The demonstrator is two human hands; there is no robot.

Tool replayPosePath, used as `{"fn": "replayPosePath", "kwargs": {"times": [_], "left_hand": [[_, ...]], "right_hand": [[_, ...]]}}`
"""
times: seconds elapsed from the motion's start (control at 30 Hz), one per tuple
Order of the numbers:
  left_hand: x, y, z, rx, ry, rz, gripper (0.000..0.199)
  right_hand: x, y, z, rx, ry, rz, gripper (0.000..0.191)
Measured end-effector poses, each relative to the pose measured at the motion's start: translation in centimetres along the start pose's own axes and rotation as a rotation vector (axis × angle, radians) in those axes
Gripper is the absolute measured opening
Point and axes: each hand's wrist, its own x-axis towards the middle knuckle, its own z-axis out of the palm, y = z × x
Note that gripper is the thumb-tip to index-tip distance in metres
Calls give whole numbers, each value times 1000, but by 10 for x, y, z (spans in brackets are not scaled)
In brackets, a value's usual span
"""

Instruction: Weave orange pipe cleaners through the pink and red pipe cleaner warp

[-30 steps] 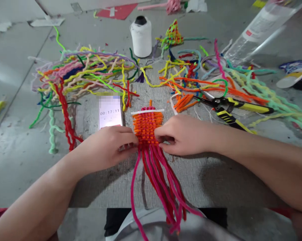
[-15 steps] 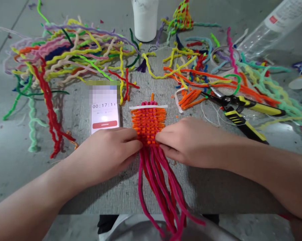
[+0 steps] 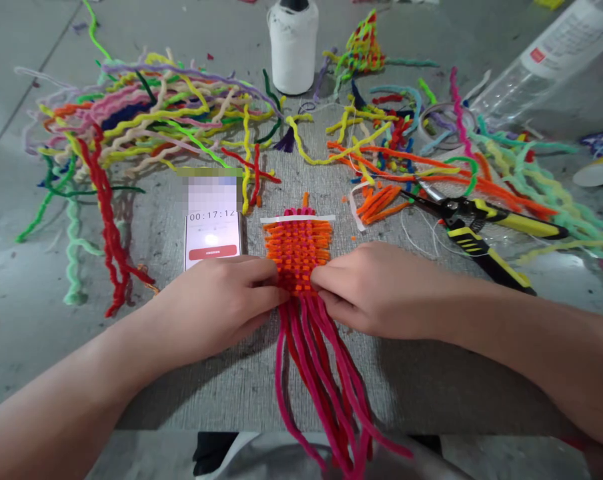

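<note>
An orange and pink woven piece (image 3: pixel 297 250) lies on the grey table, with a white strip (image 3: pixel 274 219) across its top. Long pink and red strands (image 3: pixel 314 360) hang from its lower end over the table's near edge. My left hand (image 3: pixel 231 293) is closed on the left edge of the weave near the bottom row. On the opposite edge, my right hand (image 3: pixel 364 287) pinches the weave at about the same height. The fingertips of both hands partly cover the sides of the piece.
A phone (image 3: pixel 213 233) showing a timer lies by my left hand. Loose fuzzy stems (image 3: pixel 146 113) are heaped at the back left. Yellow-black pliers (image 3: pixel 476 227), a plastic bottle (image 3: pixel 551 57) and more stems are at the right. A white thread spool (image 3: pixel 294 50) stands behind.
The whole view has shifted slightly, so things sit a little lower in the picture. Both hands keep their hold on the weave. The phone timer has advanced by one second.
</note>
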Motion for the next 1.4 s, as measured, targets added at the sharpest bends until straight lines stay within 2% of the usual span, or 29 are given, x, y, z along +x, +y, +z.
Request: {"fn": "replayPosePath", "kwargs": {"times": [0.17,0.37,0.53,0.67,0.87,1.13,1.27,1.4], "left_hand": [[0,0,1,70,-42,29,24],[1,1,2,70,-43,24,23],[1,1,2,66,-47,15,23],[-1,2,1,74,-51,19,19],[0,3,1,77,-42,33,20],[1,4,0,96,-79,10,17],[2,3,0,99,-77,29,19],[1,2,0,93,-67,28,21]], "right_hand": [[1,1,10,-1,181,-152,26],[3,1,19,73,199,-168,25],[1,-1,20,-55,150,-255,28],[-1,-5,19,-132,140,-256,30],[0,-8,24,-176,255,-224,27],[1,2,17,-9,208,-230,26],[2,5,15,-86,145,-339,27],[1,-1,14,-166,112,-269,25]]}}
